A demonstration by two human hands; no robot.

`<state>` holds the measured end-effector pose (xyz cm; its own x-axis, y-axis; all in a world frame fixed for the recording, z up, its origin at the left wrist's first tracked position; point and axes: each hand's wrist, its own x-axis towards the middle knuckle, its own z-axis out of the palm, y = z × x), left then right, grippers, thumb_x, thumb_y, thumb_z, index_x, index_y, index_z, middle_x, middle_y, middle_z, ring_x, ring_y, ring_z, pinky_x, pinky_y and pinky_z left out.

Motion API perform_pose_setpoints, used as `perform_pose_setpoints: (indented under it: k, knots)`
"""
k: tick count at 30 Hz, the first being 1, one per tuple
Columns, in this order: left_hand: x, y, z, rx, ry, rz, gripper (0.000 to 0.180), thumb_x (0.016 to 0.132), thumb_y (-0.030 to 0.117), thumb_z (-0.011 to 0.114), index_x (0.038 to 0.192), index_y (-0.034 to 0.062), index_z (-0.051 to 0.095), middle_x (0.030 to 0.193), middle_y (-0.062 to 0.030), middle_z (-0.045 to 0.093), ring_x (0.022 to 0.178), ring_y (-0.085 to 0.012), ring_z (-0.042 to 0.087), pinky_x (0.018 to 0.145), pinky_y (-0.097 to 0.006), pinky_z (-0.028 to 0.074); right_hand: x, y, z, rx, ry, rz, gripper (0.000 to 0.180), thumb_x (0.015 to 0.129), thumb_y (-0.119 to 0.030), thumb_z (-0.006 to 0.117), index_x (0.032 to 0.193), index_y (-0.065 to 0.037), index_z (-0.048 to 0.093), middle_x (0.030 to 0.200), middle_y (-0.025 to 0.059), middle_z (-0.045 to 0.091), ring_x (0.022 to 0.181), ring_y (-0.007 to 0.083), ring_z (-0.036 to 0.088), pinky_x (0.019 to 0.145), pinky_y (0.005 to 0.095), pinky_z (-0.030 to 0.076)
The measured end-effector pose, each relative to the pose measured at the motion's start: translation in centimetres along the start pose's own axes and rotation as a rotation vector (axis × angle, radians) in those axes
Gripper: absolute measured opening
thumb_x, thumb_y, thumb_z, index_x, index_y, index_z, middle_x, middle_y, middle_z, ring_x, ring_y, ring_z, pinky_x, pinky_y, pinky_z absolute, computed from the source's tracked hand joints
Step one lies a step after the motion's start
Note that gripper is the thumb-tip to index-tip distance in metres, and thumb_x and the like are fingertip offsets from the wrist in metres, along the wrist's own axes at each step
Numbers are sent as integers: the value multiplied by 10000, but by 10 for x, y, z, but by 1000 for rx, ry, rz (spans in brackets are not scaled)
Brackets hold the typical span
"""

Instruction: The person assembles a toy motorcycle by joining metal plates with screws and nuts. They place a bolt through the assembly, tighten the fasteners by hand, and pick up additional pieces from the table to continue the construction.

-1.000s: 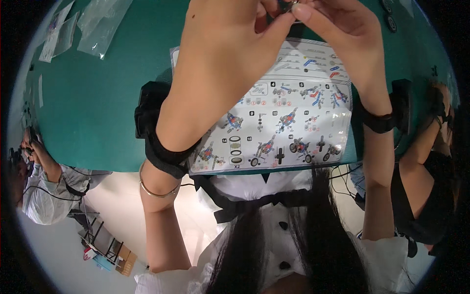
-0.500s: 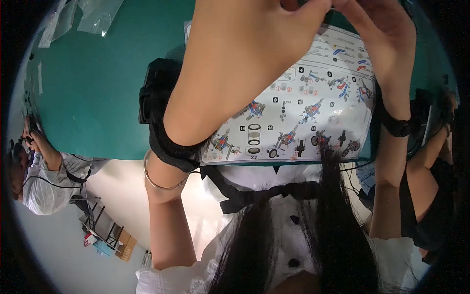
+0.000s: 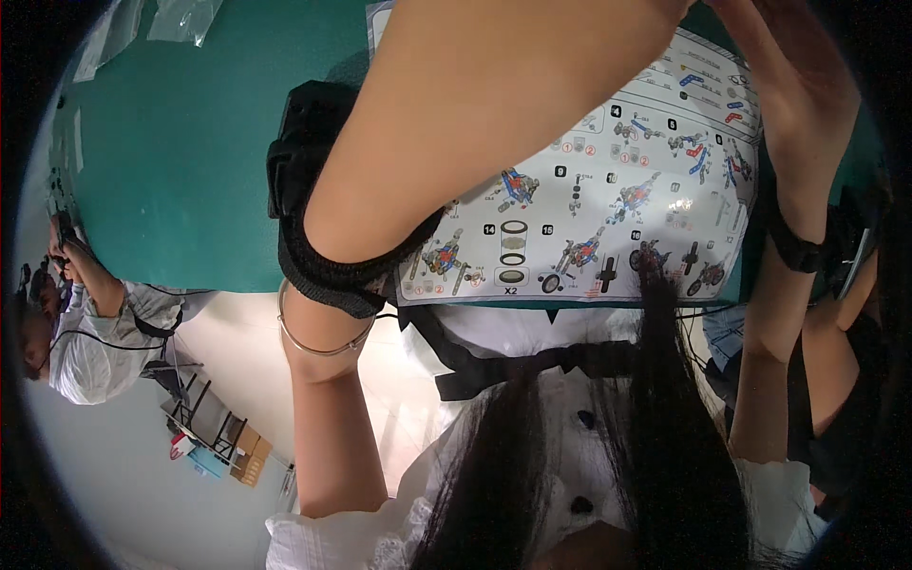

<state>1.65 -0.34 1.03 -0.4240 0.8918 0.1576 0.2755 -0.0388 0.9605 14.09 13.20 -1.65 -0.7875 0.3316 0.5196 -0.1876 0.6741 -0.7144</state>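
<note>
My left hand reaches across the upper middle of the view, over a printed assembly sheet. Its thumb side ends at the top edge, close to the fingers of my right hand. Both hands curl inward toward each other there, with most fingertips cut off by the frame. What they hold between them is out of sight. The sheet lies on a green tabletop and carries step pictures of a small motorcycle model in blue, red and grey. My left forearm and hand cover its left part.
Clear plastic bags lie at the far left of the green table. A black strap with a box wraps my left wrist; a black band is on my right. Other people sit at left and right. Boxes stand beyond.
Both hands have shifted up and to the right in the picture, so their meeting fingertips leave the frame. The sheet also appears slightly farther right as the view moves.
</note>
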Motion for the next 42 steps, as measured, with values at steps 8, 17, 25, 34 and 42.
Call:
perform_pose_setpoints:
  k: [8, 17, 25, 34, 42]
  knots:
    - [6, -12, 4, -3, -20, 9, 119, 805, 9, 667, 880, 5, 574, 775, -23, 583, 705, -49, 551, 595, -184, 420, -3, 1, -9, -217, -84, -45, 125, 910, -105, 612, 996, -22, 576, 917, 33, 567, 800, 100, 576, 713, 245, 462]
    - [3, -8, -4, 15, -4, 6, 126, 804, 12, 669, 891, 6, 578, 789, -24, 589, 710, -53, 555, 602, -186, 423, 1, -1, 7, 82, -3, 17, 130, 909, -96, 611, 1001, -16, 565, 891, 28, 569, 786, 94, 580, 699, 231, 463]
    - [-4, -3, -4, 17, 4, 18, 133, 804, 14, 672, 900, 7, 581, 801, -25, 594, 716, -56, 558, 609, -189, 425, 1, 8, 9, 190, 22, -70, 145, 910, -73, 600, 1034, -7, 561, 916, 53, 592, 838, 123, 612, 739, 253, 516]
    - [-3, -2, -4, 12, -12, 15, 141, 803, 16, 674, 911, 7, 585, 814, -26, 599, 721, -60, 562, 616, -191, 428, 11, -25, -6, 290, -74, 219, 109, 918, -53, 578, 1002, 9, 608, 959, 98, 640, 897, 146, 625, 796, 268, 512]
    - [-1, -13, 3, -15, -36, 23, 148, 802, 18, 676, 920, 8, 588, 827, -26, 604, 726, -64, 566, 622, -193, 430, -8, -4, 5, 123, 67, 96, 102, 909, -69, 601, 986, -6, 581, 923, 49, 620, 853, 116, 602, 773, 248, 484]
